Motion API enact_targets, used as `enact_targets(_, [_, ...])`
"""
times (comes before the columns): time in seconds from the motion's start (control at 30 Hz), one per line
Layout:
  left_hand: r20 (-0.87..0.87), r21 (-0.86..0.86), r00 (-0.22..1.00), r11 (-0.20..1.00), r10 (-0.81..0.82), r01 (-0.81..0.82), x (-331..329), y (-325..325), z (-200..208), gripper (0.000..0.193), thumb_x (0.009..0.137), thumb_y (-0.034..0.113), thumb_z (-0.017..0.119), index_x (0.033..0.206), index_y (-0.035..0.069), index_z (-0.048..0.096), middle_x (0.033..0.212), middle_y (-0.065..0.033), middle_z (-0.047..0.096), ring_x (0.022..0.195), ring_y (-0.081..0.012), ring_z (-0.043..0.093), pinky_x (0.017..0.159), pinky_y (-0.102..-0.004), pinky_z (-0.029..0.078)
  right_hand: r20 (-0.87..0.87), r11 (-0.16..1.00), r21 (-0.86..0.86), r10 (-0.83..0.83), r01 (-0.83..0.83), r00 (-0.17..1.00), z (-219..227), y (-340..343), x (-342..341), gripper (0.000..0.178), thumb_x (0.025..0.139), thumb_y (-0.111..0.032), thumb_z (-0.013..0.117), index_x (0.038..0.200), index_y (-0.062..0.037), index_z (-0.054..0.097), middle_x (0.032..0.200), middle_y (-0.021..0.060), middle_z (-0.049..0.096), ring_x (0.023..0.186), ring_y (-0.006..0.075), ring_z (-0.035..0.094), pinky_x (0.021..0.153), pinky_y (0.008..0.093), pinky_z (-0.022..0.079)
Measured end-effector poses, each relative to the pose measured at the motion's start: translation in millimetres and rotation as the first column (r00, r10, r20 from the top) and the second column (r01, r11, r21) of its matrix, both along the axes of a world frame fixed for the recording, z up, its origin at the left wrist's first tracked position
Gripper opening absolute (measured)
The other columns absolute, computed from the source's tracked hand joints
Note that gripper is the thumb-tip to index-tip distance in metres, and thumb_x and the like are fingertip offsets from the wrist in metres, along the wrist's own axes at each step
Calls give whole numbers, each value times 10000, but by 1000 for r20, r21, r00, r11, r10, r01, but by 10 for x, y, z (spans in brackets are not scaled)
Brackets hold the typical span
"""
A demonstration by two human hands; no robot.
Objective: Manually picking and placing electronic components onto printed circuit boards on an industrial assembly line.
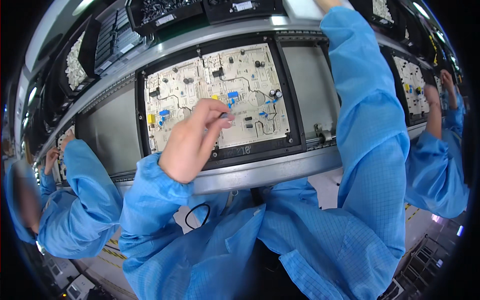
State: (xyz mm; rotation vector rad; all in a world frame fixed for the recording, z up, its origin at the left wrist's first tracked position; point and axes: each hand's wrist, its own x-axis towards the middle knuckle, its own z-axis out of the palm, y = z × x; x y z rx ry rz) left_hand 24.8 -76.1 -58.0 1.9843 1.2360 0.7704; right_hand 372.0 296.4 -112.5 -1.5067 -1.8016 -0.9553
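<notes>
My left hand [192, 137] hovers over the cream circuit board [190, 70], thumb and fingers pinched together. Between the fingertips shows a small dark electronic component [224, 115]; its exact kind is too small to make out. Blue parts [233, 94], yellow blocks [151, 119] and black cylindrical capacitors [278, 93] stand on the board, which lies in a black frame [295, 115]. My right arm stretches far forward, and my right hand [327, 4] is at the top edge beside a white container [302, 9]. Its fingers are cut off from view.
Metal conveyor rails [260, 169] run along both sides of the frame. Black bins [162, 12] of small parts line the far side. Co-workers in blue sleeves work at the left [87, 180] and right [435, 165], with another populated board [411, 85] at the right.
</notes>
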Motion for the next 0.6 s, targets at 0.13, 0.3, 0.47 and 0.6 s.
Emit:
enact_targets(0.13, [-199, 215, 977, 969, -79, 122, 197, -46, -95, 191, 796, 60, 648, 960, 48, 552, 875, -106, 622, 783, -278, 598, 702, -349, 467, 35, 1000, -16, 18, -17, 999, -7, 96, 25, 122, 833, -33, 453, 871, 8, 561, 845, 224, 560, 749, 354, 602, 637, 451, 488])
enact_targets(0.3, [-281, 366, 959, 919, -41, 147, 409, 39, -263, 210, 671, 163, 729, 839, 125, 609, 839, 2, 579, 870, -190, 535, 746, -323, 351, -50, 995, -65, -81, 77, 995, -20, 64, -64, 117, 829, -34, 460, 886, 7, 553, 901, 245, 552, 754, 359, 611, 631, 446, 501])
enact_targets(0.47, [-360, 369, 932, 922, 27, 116, 466, 67, -318, 210, 668, 173, 736, 843, 139, 626, 882, 31, 601, 885, -165, 539, 796, -339, 322, -135, 994, -32, -105, 101, 985, -8, 89, -126, 156, 846, -47, 455, 963, 16, 537, 973, 288, 538, 755, 378, 620, 621, 448, 509])
enact_targets(0.6, [-393, 333, 918, 940, 62, 80, 446, 85, -317, 198, 675, 178, 739, 841, 139, 639, 913, 44, 621, 908, -155, 541, 831, -343, 292, -117, 991, -22, -133, 131, 984, -2, 139, -134, 154, 838, -42, 467, 959, 17, 541, 971, 284, 540, 757, 370, 624, 623, 440, 513])
